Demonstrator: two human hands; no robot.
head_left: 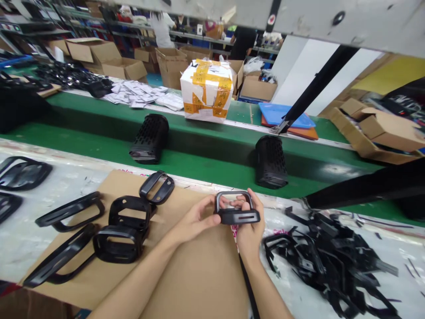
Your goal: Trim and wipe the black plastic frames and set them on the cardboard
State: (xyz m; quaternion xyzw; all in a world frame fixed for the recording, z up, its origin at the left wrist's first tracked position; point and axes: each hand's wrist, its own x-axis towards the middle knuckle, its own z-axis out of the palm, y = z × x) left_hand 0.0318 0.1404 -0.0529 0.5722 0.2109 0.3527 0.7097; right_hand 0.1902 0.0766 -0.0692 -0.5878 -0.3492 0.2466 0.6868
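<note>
Between my two hands, raised above the cardboard sheet (199, 274), is a black plastic frame (237, 216) with a rounded opening and a slot in its front bar. My left hand (201, 217) pinches its left end, thumb against the front. On the other end, my right hand (251, 221) grips it, with fingers curled behind and showing through the opening. Several similar black frames (117, 243) lie to the left, partly on the cardboard. A heap of black plastic scraps (328, 257) lies to the right of my right hand.
Beyond the worktop runs a green conveyor belt (206, 155), carrying two black perforated housings (150, 138). Behind it stand a yellow-taped white box (207, 91) and a blue tray (285, 114). A black post (318, 88) slants across the right side. People stand in the background.
</note>
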